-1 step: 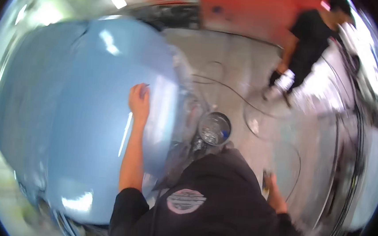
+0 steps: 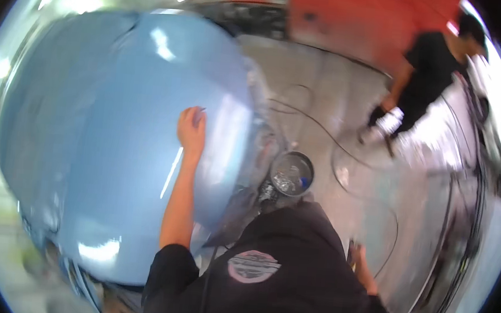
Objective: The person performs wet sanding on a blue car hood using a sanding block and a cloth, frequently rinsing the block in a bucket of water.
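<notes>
A glossy light-blue car panel, hood-like in shape, spreads across the left side. My left hand rests on it with the arm stretched forward. Its fingers are closed around a small dark purplish pad, mostly covered by the hand, so its exact kind is unclear. Low at my right side, my right hand is curled around a small dark object. Blur hides what that object is.
A round dark bucket with liquid and something blue inside stands beside the panel. Thin hoses loop over the grey floor. A person in black stands at the far right, by a red wall.
The whole view has shifted, placing the panel, bucket and person farther right. Against the panel, my left hand has slid slightly left and toward me. My right hand keeps its grip.
</notes>
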`<state>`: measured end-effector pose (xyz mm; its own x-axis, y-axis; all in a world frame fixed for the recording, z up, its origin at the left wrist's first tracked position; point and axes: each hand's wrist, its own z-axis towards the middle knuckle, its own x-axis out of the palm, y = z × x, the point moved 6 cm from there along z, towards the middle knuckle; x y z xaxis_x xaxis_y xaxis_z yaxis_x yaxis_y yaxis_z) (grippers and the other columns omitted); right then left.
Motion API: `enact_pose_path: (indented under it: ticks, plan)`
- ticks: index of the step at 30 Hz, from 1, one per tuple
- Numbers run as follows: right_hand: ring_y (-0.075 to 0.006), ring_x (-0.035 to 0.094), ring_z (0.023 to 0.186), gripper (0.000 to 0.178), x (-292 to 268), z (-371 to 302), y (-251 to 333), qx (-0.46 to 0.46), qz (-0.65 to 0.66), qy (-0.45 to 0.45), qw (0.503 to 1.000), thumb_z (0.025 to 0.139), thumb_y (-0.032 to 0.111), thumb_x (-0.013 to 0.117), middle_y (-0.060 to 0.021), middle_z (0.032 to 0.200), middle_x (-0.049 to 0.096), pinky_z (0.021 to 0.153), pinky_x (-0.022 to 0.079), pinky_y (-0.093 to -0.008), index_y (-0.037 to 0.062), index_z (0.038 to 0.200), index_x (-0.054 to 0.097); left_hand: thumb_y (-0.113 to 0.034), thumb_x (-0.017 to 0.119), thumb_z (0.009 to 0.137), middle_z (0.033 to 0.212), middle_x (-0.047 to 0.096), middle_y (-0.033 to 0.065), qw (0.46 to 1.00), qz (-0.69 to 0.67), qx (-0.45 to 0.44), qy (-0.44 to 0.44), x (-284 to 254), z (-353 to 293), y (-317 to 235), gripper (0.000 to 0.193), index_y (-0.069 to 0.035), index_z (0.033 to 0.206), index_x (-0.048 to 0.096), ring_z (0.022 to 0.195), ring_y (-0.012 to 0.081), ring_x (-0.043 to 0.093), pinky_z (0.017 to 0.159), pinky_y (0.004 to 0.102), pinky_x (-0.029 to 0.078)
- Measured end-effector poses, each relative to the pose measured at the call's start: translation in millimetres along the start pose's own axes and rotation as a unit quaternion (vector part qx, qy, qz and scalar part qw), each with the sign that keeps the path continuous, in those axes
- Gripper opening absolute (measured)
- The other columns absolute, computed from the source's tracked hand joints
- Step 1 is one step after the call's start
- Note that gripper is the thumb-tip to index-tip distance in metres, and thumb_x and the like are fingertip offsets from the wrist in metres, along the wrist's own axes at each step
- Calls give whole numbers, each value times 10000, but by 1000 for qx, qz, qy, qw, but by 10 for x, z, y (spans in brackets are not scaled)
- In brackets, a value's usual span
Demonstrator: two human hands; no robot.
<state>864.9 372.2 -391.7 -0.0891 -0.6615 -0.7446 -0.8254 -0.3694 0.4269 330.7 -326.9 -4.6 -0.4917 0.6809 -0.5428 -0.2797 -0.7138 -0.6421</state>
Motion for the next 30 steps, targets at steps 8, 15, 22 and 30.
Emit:
enact_pose_path:
  ticks: [8, 15, 22, 30]
  plan:
    - [-407, 670, 1251, 545, 381, 635, 2064, -131, -163, 98, 973, 986, 303, 672, -274, 1342, 694, 1079, 504, -445, -8, 1431, 631, -196, 693, 957, 1401, 614, 134, 921, 380, -76, -40, -1385, -1058, 809, 390, -124, 1340, 668, 1397, 420, 486, 1133, 692, 337]
    - [-452, 652, 1199, 553, 1341, 308, 6430, -577, -87, 110, 805, 972, 250, 711, -257, 1310, 690, 1033, 507, -494, 89, 1489, 597, -216, 654, 973, 1535, 546, 120, 862, 462, -174, -114, -1788, -1230, 1009, 512, -160, 1479, 592, 1472, 467, 424, 1179, 738, 261]
    - [-424, 593, 1213, 624, 1962, -2139, 8758, -826, -24, 81, 557, 924, 148, 731, -218, 1362, 597, 1014, 475, -513, 152, 1521, 550, -276, 648, 1007, 1568, 520, 111, 824, 500, -225, -139, -2118, -992, 1369, 524, -170, 1513, 560, 1487, 433, 411, 1202, 688, 266]
    - [-431, 564, 1235, 630, 2642, -2551, 9040, -866, -13, 37, 498, 897, 43, 658, -239, 1365, 582, 1051, 426, -538, 165, 1509, 569, -257, 648, 986, 1526, 540, 119, 801, 520, -241, -171, -3097, -615, 2007, 524, -169, 1497, 575, 1444, 454, 455, 1187, 679, 302]
